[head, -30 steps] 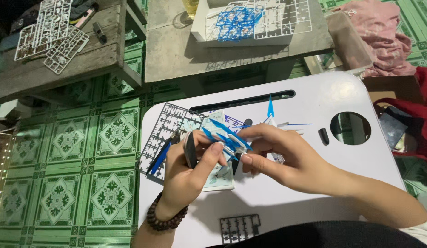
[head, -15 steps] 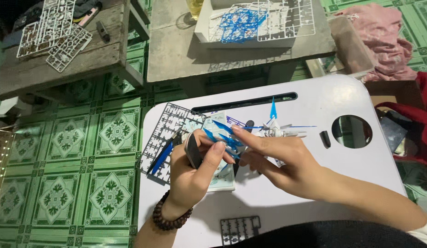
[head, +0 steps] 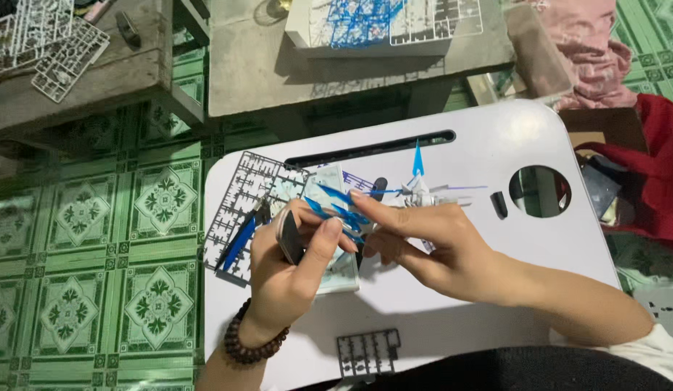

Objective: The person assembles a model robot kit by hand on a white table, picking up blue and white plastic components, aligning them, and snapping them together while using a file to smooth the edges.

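Head camera, looking down: green patterned floor tiles (head: 76, 289) fill the left side of the frame. Across the top stand two grey concrete benches (head: 264, 65); the one at upper left carries pale parts frames (head: 61, 51), the one at top centre a white box (head: 373, 32) with blue and white parts frames lying in it. A white worktop (head: 496, 289) with a long slot and a round hole takes up the centre and right. At far right lie a red cloth (head: 655, 166) and, above it, a pink cloth (head: 583, 51).

On the worktop, left of centre, lies a grey parts frame (head: 242, 195) with blue-handled nippers (head: 242, 235) on it. A smaller dark frame (head: 367, 352) sits at the bottom edge, and a small dark piece (head: 499, 204) lies just left of the round hole.

Both hands meet in the middle. The left hand (head: 289, 279), a brown bead bracelet (head: 253, 346) at its wrist, is curled closed around a dark flat sanding stick (head: 289, 237), and its thumb and fingers also pinch a blue and white model part (head: 336, 213). The right hand (head: 438, 246) is half closed, its fingertips (head: 358, 197) touching the same part from the right. Behind the hands, a white and blue model figure (head: 420, 185) rests on the worktop.
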